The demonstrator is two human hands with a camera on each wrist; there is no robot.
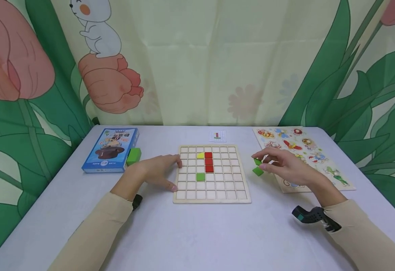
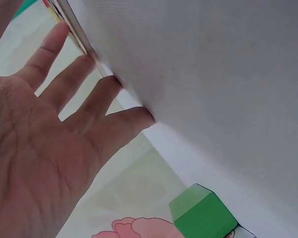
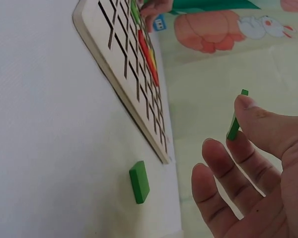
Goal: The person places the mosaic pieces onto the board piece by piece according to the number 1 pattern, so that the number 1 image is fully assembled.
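Observation:
A wooden grid board (image 1: 224, 200) lies flat on the table, with three red tiles (image 1: 209, 162) in a column, a yellow piece (image 1: 200, 155) and a green square tile (image 1: 200, 176) on it. My left hand (image 1: 155, 171) rests against the board's left edge, its fingers spread in the left wrist view. To the board's right, my right hand (image 1: 287, 165) pinches a thin green tile (image 3: 233, 128) between thumb and index finger, above the table. Another green tile (image 3: 139, 182) lies on the table just below that hand.
Behind the board lies a small card (image 1: 217, 136) printed with a grid and coloured shape. A blue box (image 1: 110, 150) and a green block (image 1: 134, 156) are at the left. The picture board (image 1: 306, 156) with cartoon insects lies at the right, partly under my right hand.

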